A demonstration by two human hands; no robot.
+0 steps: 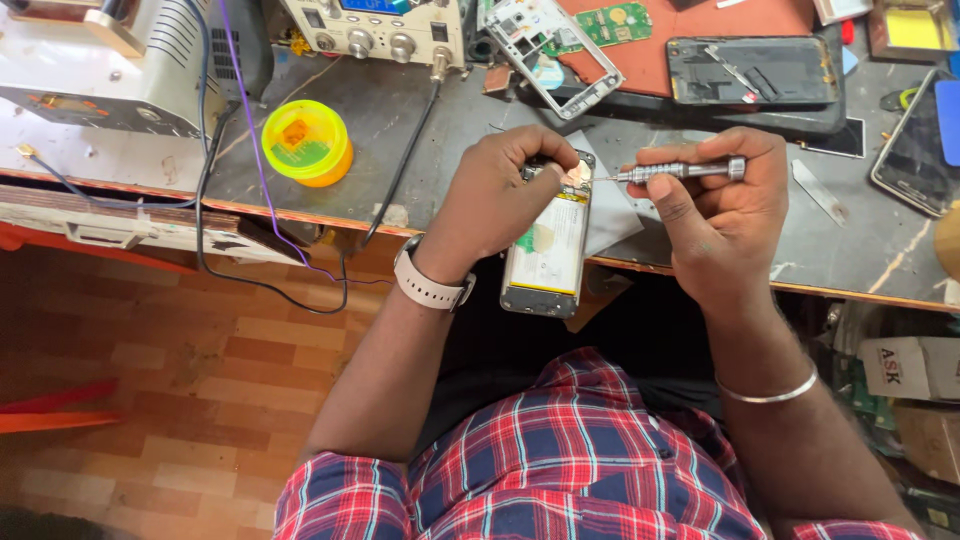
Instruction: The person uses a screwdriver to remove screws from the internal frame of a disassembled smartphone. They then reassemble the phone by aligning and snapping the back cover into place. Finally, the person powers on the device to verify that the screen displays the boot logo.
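My left hand (500,195) grips the top end of an opened phone (548,250) that lies back-side up at the bench's front edge, its pale battery showing. My right hand (715,215) holds a small metal screwdriver (680,171) sideways, its fine tip touching the phone's upper part beside my left thumb. I wear a light wristwatch on the left wrist and a thin metal bangle on the right.
On the dark workbench (400,120) sit a yellow round tub (307,143), a machine with knobs (375,30), a bare phone frame (550,55), a green circuit board (612,25), a black phone back (750,70) and another phone (915,150). Cables hang over the left edge.
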